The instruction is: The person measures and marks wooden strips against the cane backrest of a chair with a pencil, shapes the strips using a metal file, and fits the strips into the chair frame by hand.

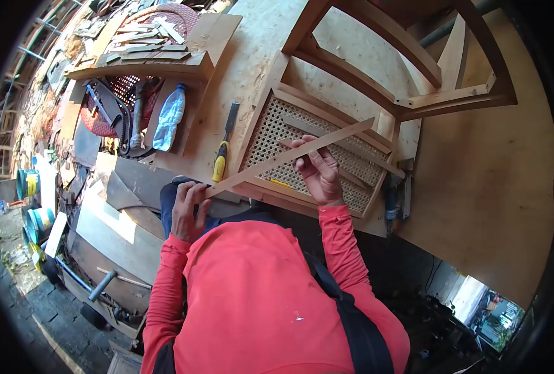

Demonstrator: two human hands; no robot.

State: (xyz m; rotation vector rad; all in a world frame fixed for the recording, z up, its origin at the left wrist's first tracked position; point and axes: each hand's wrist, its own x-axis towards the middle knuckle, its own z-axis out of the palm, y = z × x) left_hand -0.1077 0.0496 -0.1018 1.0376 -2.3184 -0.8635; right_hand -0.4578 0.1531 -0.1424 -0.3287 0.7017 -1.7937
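Note:
A long thin wooden strip [258, 169] slants over a chair's woven cane panel [265, 138]. At its lower left end, the fingers of my left hand [188, 207] are closed on it. My right hand [322, 174] pinches the strip past its middle between thumb and fingers. More loose wooden strips [359, 151] lie across the cane beneath. A thin yellow stick, perhaps a pencil [281, 183], rests near the panel's front edge. The wooden chair frame [345, 78] rises behind the panel. Left of the panel lies a chisel [221, 161] with a yellow and black handle.
Cut wood pieces [149, 42] are piled on a wooden board at the back left. Below them are a crumpled plastic bottle [169, 117] and a hammer [138, 112]. A power tool [391, 198] sits at the panel's right. Plywood [476, 187] spreads to the right.

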